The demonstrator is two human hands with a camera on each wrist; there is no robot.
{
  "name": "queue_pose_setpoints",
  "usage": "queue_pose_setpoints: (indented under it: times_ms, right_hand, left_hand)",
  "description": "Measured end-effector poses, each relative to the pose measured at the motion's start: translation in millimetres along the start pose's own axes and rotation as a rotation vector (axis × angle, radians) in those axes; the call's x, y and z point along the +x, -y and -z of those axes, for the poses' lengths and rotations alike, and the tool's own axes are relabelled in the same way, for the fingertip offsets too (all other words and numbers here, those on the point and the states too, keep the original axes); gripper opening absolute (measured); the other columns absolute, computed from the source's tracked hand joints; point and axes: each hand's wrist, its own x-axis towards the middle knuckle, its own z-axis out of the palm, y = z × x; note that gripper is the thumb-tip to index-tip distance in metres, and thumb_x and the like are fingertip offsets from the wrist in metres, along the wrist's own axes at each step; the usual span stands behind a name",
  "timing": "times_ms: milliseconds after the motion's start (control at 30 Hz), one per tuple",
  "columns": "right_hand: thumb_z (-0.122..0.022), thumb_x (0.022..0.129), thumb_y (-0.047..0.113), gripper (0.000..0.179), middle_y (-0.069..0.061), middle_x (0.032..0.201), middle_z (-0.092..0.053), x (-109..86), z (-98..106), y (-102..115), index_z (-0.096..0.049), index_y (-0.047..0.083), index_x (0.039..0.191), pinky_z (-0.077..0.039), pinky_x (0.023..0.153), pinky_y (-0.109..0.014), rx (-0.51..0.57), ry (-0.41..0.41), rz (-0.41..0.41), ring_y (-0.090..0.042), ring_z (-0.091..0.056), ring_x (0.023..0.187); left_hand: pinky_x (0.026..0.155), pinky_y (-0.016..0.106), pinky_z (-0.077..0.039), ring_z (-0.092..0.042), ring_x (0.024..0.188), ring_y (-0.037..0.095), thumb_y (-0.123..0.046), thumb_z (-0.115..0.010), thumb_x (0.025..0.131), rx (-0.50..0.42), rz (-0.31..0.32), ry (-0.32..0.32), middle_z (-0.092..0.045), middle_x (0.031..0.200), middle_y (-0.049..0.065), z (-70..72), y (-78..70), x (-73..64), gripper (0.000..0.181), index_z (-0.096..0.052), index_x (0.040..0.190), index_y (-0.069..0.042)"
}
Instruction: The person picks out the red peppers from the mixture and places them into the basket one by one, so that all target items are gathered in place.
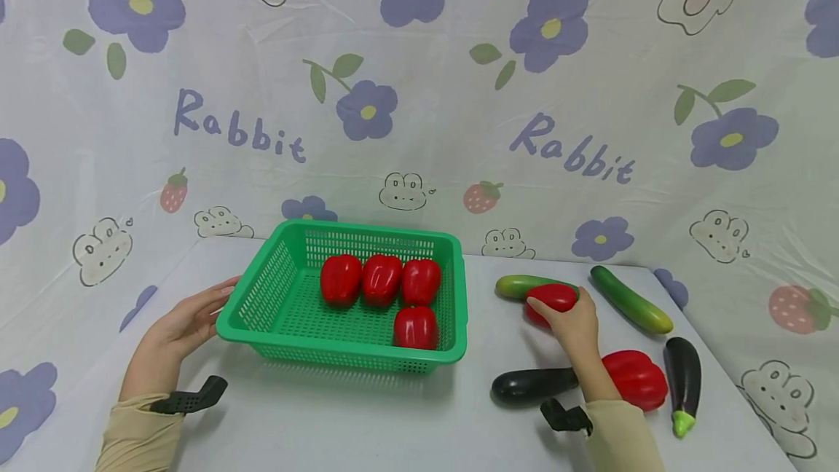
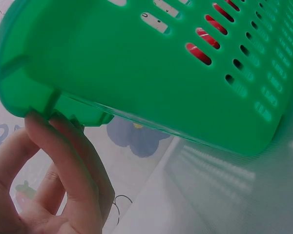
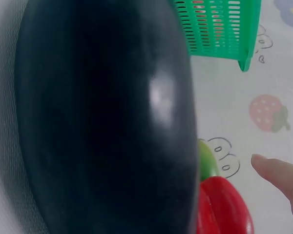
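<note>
My right hand [image 1: 572, 320] is spread over a red bell pepper [image 1: 550, 304], with thumb and fingers on either side of it. In the right wrist view the thumb [image 3: 279, 176] stands apart from that bell pepper [image 3: 225, 207]; the other fingers are hidden. With relaxed, bent fingers, my left hand [image 1: 191, 320] touches the left rim of a green plastic basket [image 1: 341, 357]. The left wrist view shows the left hand's fingertips [image 2: 35, 122] against the rim's lower edge. Several red bell peppers [image 1: 381, 281] lie inside the basket.
A cucumber [image 1: 514, 285] lies behind the reached bell pepper; another cucumber [image 1: 629, 299] is to the right. Under the right forearm are an eggplant [image 1: 527, 387] and another red bell pepper [image 1: 645, 382]. A second eggplant [image 1: 683, 381] lies far right. A printed cloth [image 1: 419, 151] hangs behind.
</note>
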Motion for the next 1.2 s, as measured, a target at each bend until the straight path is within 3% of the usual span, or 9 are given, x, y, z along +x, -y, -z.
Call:
queue_pose_setpoints:
  times_ms: [400,633,1200]
  right_hand:
    - [-0.071,0.086,0.026,0.088,-0.033,0.146,-0.033,10.3,-6,-10,-0.02,-0.01,0.148,-0.04,0.107,-0.06,0.0,-0.027,-0.022,-0.048,-0.034,0.134]
    - [-0.072,0.086,0.026,0.082,-0.03,0.144,-0.038,13.1,-7,-10,-0.028,-0.007,0.146,-0.043,0.105,-0.059,-0.007,-0.033,-0.021,-0.046,-0.037,0.133]
    - [-0.071,0.087,0.024,0.082,-0.031,0.146,-0.038,13.8,-4,-12,-0.026,-0.005,0.149,-0.04,0.108,-0.059,-0.016,0.002,0.006,-0.047,-0.036,0.134]
  left_hand:
    - [0.09,0.022,-0.054,-0.062,0.109,0.0,-0.019,-0.046,0.104,0.036,0.022,-0.028,-0.066,0.12,-0.022,-1.2,-1.1,1.2,0.03,-0.066,0.122,-0.033]
    - [0.09,0.023,-0.054,-0.061,0.111,0.003,-0.017,-0.043,0.105,-0.002,0.002,-0.002,-0.065,0.122,-0.02,-1.0,-0.6,-0.4,0.032,-0.065,0.124,-0.03]
    - [0.091,0.023,-0.053,-0.062,0.11,0.001,-0.015,-0.045,0.104,0.003,0.014,-0.007,-0.065,0.122,-0.023,-1.5,-1.4,-3.7,0.033,-0.065,0.126,-0.031]
